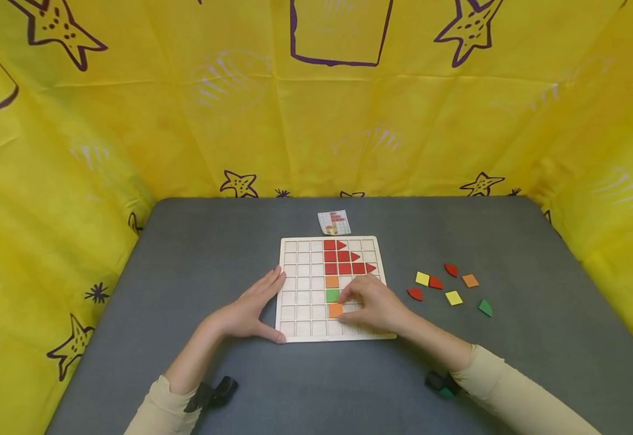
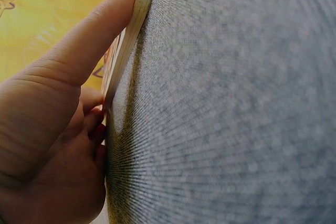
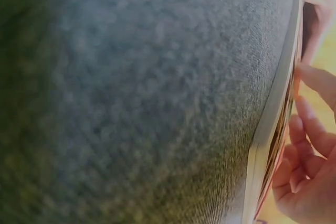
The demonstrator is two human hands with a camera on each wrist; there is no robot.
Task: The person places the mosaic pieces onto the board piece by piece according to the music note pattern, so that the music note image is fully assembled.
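A wooden grid board (image 1: 303,296) lies on the table, with red squares and triangles in its three upper rows. Below them one column holds an orange square (image 1: 332,282) and a green square (image 1: 332,295). My right hand (image 1: 373,303) pinches another orange square tile (image 1: 335,310) between thumb and index finger, just under the green one. The right wrist view shows these fingertips right at the board's surface. My left hand (image 1: 251,304) rests along the board's left edge with its fingers extended, its thumb (image 2: 100,32) against the lower corner in the left wrist view.
Right of the board lie several loose tiles: yellow squares (image 1: 454,298), red rounded pieces (image 1: 415,294), an orange square (image 1: 470,280) and a green rounded piece (image 1: 485,307). A small pattern card (image 1: 327,225) sits behind the board. Yellow patterned cloth (image 1: 316,133) surrounds the grey table (image 1: 218,241).
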